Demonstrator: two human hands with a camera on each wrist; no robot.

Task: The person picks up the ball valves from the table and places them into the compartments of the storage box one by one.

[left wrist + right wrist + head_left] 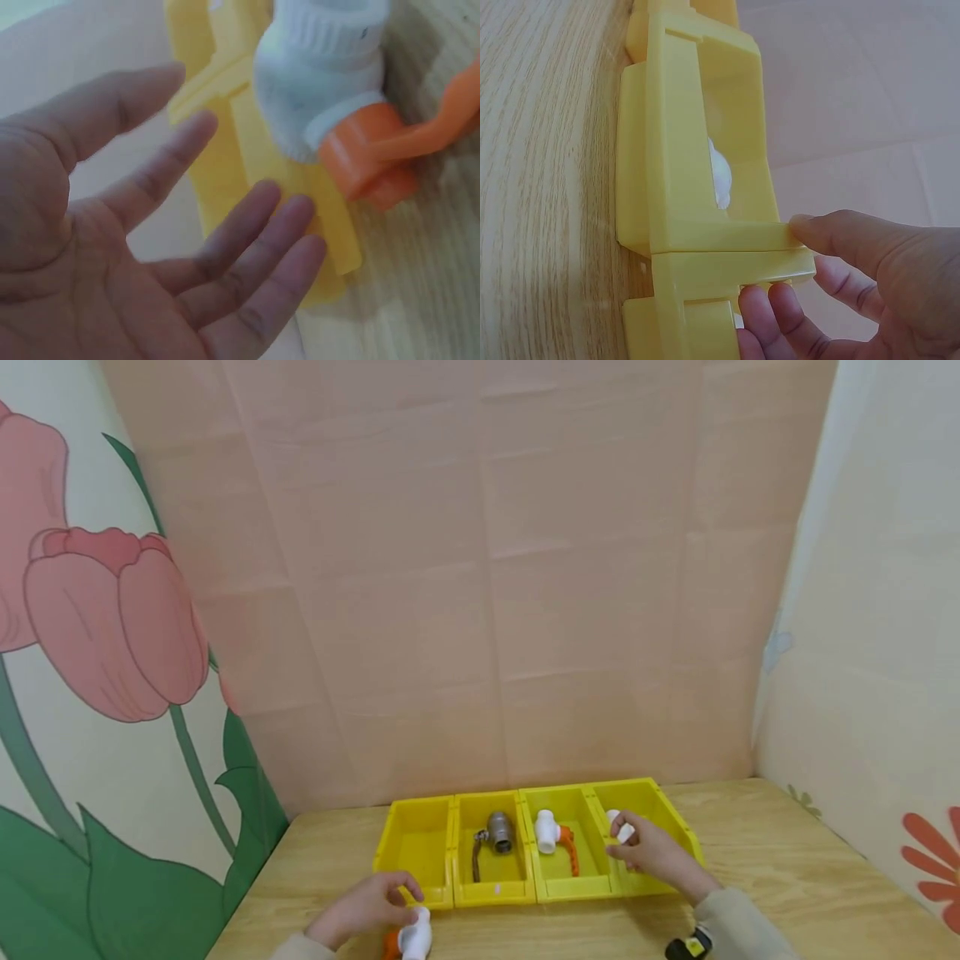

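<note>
A white ball valve with an orange handle [416, 935] lies on the table before the yellow bins. Beside it is my left hand [369, 906]; in the left wrist view the fingers are spread, apart from the valve [319, 82]. My right hand [652, 852] reaches into the rightmost bin [633, 793], around a white piece [626, 832] mostly hidden by the fingers. The right wrist view has the thumb at the divider [727, 236], away from the bent fingers. Another white valve with an orange handle [547, 832] lies in the neighbouring bin.
A grey metal valve [498, 832] with a lever lies in the second bin from the left. The leftmost bin [420, 831] has low walls. A black object with a yellow mark [688, 946] is by the right sleeve. Behind the bins hangs a pinkish sheet [487, 610].
</note>
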